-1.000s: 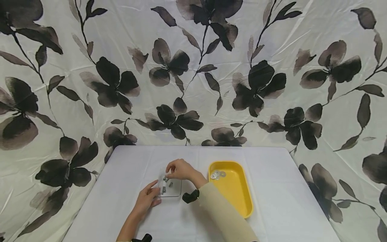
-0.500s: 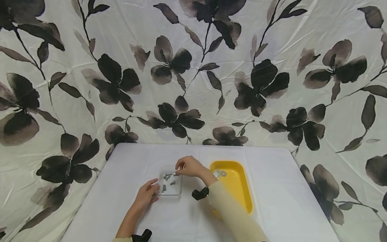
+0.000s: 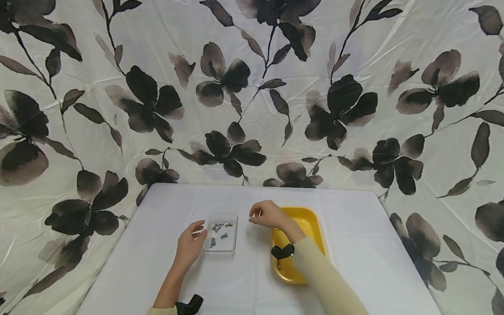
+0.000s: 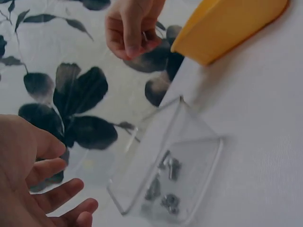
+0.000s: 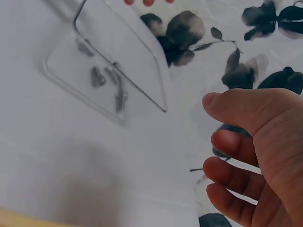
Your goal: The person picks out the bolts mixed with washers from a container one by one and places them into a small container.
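Note:
A small clear plastic box (image 3: 219, 250) sits on the white table with several silver bolts (image 3: 224, 236) lying in it. Close beside its left side is my left hand (image 3: 190, 246), fingers bent loosely, with nothing in it. My right hand (image 3: 269, 214) hovers between the box and the yellow tray (image 3: 286, 280), its forearm crossing above that tray. In the right wrist view, thumb and fingers of the right hand (image 5: 251, 156) are apart and hold nothing. The left wrist view shows the bolts (image 4: 174, 169) through the box wall.
The yellow tray stands right of the box, its far left part hidden under my right hand and wrist. White cloth (image 3: 378, 253) covers the table. A floral sheet (image 3: 252, 109) hangs behind the far edge.
My right hand has moved right, from over the clear box to the yellow tray's left edge, leaving a bolt in the box. My left hand has come slightly away from the box.

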{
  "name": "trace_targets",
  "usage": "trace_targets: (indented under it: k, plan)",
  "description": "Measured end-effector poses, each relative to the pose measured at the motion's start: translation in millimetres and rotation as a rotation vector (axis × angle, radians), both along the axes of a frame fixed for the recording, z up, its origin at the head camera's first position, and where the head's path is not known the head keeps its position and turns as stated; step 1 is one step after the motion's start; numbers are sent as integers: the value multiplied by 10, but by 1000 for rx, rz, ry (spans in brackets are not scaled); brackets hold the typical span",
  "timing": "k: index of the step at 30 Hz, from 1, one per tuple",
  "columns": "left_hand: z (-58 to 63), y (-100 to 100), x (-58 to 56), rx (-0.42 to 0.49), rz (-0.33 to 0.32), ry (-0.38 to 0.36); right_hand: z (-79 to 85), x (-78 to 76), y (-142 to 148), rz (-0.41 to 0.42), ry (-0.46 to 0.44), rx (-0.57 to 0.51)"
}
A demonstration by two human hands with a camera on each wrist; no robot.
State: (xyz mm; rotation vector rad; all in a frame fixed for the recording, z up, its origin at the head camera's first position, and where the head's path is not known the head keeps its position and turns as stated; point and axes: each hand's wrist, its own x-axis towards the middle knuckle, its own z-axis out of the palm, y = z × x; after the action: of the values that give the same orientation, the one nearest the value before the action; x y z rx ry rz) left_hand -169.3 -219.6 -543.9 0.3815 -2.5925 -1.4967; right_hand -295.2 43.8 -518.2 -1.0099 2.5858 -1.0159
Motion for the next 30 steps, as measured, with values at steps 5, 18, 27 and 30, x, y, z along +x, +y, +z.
trace_targets:
  k: [5,18,27,30]
  plan:
    - [113,230,8,34,-86,26,-12,13,187,-16,24,-5]
    - [36,747,-55,200,-303,-6,-50,110,625,-28,-50,11]
    - [-138,1064,-76,341,-415,-144,-243,211,842,-20,-68,28]
    - [-197,1160,-76,388,-438,-184,-303,262,900,-27,-132,43]
